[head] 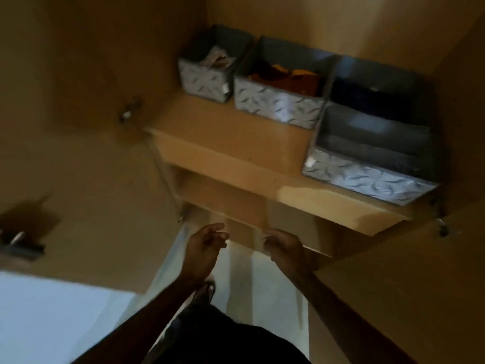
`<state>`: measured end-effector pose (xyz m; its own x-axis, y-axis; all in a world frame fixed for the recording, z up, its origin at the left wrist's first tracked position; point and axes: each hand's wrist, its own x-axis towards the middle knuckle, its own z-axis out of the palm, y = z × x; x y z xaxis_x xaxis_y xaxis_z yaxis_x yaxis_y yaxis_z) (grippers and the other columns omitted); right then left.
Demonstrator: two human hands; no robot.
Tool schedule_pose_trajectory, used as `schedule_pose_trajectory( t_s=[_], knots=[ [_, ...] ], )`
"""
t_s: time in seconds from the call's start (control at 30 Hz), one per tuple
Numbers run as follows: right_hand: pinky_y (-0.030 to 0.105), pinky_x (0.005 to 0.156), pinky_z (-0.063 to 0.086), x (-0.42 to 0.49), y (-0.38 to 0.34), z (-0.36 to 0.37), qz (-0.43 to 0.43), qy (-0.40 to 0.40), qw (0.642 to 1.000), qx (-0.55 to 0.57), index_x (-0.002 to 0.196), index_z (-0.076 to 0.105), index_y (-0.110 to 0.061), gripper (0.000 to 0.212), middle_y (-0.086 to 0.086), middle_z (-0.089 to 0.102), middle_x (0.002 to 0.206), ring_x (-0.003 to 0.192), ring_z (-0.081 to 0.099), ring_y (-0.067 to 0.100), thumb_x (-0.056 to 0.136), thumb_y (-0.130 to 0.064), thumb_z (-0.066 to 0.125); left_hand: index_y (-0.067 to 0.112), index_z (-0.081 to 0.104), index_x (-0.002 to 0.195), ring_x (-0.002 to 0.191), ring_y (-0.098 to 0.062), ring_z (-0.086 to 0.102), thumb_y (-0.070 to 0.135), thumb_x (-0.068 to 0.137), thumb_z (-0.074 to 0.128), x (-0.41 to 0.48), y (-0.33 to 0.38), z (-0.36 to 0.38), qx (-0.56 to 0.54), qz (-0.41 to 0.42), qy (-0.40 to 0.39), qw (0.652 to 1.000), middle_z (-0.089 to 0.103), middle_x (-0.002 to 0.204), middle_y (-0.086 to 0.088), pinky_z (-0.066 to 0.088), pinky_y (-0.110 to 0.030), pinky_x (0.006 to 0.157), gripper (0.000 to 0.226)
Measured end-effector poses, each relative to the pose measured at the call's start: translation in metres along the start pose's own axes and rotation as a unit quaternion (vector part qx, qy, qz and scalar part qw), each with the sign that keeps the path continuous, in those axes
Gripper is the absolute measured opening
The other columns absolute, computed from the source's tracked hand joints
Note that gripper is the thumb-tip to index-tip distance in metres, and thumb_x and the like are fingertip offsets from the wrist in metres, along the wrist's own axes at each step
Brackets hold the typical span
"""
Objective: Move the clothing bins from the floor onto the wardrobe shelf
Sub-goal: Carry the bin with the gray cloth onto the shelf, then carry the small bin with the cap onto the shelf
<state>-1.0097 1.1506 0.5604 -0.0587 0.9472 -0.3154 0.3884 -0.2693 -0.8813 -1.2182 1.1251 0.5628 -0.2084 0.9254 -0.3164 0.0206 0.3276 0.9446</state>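
Three grey patterned fabric bins stand side by side on the wooden wardrobe shelf (231, 137). The small bin (203, 80) at the left holds light clothing. The middle bin (275, 106) holds orange and dark red clothing. The large bin (367, 177) at the right holds folded dark and grey clothing and reaches the shelf's front edge. My left hand (206, 244) and my right hand (282, 245) hang below the shelf, apart from the bins, fingers loosely curled, each holding nothing.
Open wardrobe doors stand at the left (78, 127) and right (420, 285), with metal hinges (127, 111). A lower shelf (236, 203) lies under the upper one. Pale floor (262, 298) shows below, with my foot in a sandal (207, 290). A white surface (52, 319) lies at bottom left.
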Motion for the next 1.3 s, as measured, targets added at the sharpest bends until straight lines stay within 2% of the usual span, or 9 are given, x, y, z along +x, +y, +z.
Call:
schedule_pose_trajectory(
  t_s=[0.07, 0.17, 0.37, 0.47, 0.67, 0.83, 1.03, 1.13, 1.3],
  knots=[
    [0.025, 0.067, 0.048, -0.006, 0.007, 0.019, -0.005, -0.072, 0.997, -0.018, 0.098, 0.073, -0.017, 0.036, 0.005, 0.071, 0.082, 0.073, 0.063, 0.010, 0.072, -0.039, 0.063, 0.011, 0.067, 0.110, 0.074, -0.014, 0.068, -0.004, 0.090, 0.052, -0.030, -0.020, -0.017, 0.009, -0.023, 0.060, 0.998, 0.075, 0.092, -0.005, 0.049, -0.012, 0.061, 0.029],
    [0.023, 0.075, 0.053, -0.015, 0.021, 0.050, -0.002, -0.183, 0.982, -0.037, 0.112, 0.070, -0.018, 0.026, 0.004, 0.072, 0.096, 0.085, 0.068, 0.014, 0.086, -0.019, 0.068, 0.011, 0.066, 0.112, 0.073, -0.009, 0.069, -0.002, 0.090, 0.051, -0.080, -0.048, -0.039, -0.015, -0.078, 0.146, 0.986, 0.075, 0.095, -0.006, 0.049, -0.012, 0.057, 0.029],
    [0.028, 0.085, 0.055, -0.057, 0.034, 0.122, -0.018, -0.359, 0.925, -0.124, 0.116, 0.069, -0.020, 0.030, -0.003, 0.073, 0.093, 0.090, 0.069, 0.012, 0.086, -0.023, 0.068, 0.015, 0.067, 0.111, 0.077, -0.016, 0.071, 0.008, 0.093, 0.054, -0.194, -0.101, -0.075, -0.066, -0.157, 0.313, 0.934, 0.075, 0.095, -0.003, 0.050, -0.028, 0.066, 0.023],
    [0.029, 0.085, 0.056, -0.094, 0.036, 0.162, -0.044, -0.436, 0.883, -0.166, 0.112, 0.070, -0.023, 0.030, -0.005, 0.074, 0.089, 0.086, 0.070, 0.011, 0.082, -0.026, 0.069, 0.018, 0.067, 0.109, 0.081, -0.021, 0.071, 0.011, 0.093, 0.056, -0.258, -0.126, -0.082, -0.101, -0.182, 0.400, 0.892, 0.075, 0.094, -0.002, 0.050, -0.034, 0.069, 0.020],
    [0.029, 0.088, 0.055, -0.170, 0.046, 0.218, -0.086, -0.571, 0.782, -0.236, 0.113, 0.070, -0.021, 0.031, -0.004, 0.074, 0.091, 0.090, 0.069, 0.013, 0.082, -0.026, 0.069, 0.018, 0.066, 0.116, 0.081, -0.013, 0.072, 0.019, 0.092, 0.062, -0.372, -0.169, -0.066, -0.135, -0.206, 0.522, 0.816, 0.076, 0.095, 0.001, 0.050, -0.026, 0.072, 0.024],
    [0.027, 0.079, 0.053, -0.261, 0.062, 0.253, -0.141, -0.656, 0.681, -0.293, 0.111, 0.070, -0.024, 0.028, -0.007, 0.071, 0.083, 0.086, 0.068, 0.012, 0.083, -0.024, 0.067, 0.020, 0.064, 0.118, 0.086, -0.013, 0.071, 0.020, 0.092, 0.061, -0.484, -0.211, -0.022, -0.203, -0.240, 0.633, 0.707, 0.074, 0.099, 0.003, 0.054, -0.033, 0.081, 0.025],
    [0.025, 0.076, 0.053, -0.374, 0.095, 0.273, -0.198, -0.713, 0.578, -0.345, 0.111, 0.070, -0.022, 0.027, -0.003, 0.072, 0.091, 0.087, 0.068, 0.011, 0.085, -0.028, 0.067, 0.019, 0.065, 0.117, 0.084, -0.015, 0.072, 0.018, 0.092, 0.062, -0.598, -0.256, 0.044, -0.259, -0.254, 0.725, 0.586, 0.074, 0.097, 0.002, 0.058, -0.036, 0.080, 0.026],
    [0.024, 0.072, 0.052, -0.449, 0.123, 0.274, -0.223, -0.745, 0.501, -0.379, 0.112, 0.069, -0.019, 0.028, 0.001, 0.072, 0.093, 0.087, 0.067, 0.012, 0.086, -0.027, 0.067, 0.020, 0.067, 0.114, 0.085, -0.016, 0.072, 0.016, 0.091, 0.063, -0.662, -0.274, 0.085, -0.293, -0.249, 0.771, 0.508, 0.074, 0.098, 0.000, 0.060, -0.037, 0.081, 0.024],
    [0.022, 0.067, 0.051, -0.549, 0.162, 0.277, -0.264, -0.769, 0.408, -0.416, 0.109, 0.071, -0.015, 0.025, 0.006, 0.072, 0.091, 0.083, 0.069, 0.016, 0.086, -0.022, 0.069, 0.014, 0.064, 0.116, 0.076, -0.002, 0.068, 0.012, 0.093, 0.059, -0.731, -0.297, 0.131, -0.334, -0.261, 0.806, 0.412, 0.072, 0.100, -0.002, 0.050, -0.008, 0.058, 0.023]
  ],
)
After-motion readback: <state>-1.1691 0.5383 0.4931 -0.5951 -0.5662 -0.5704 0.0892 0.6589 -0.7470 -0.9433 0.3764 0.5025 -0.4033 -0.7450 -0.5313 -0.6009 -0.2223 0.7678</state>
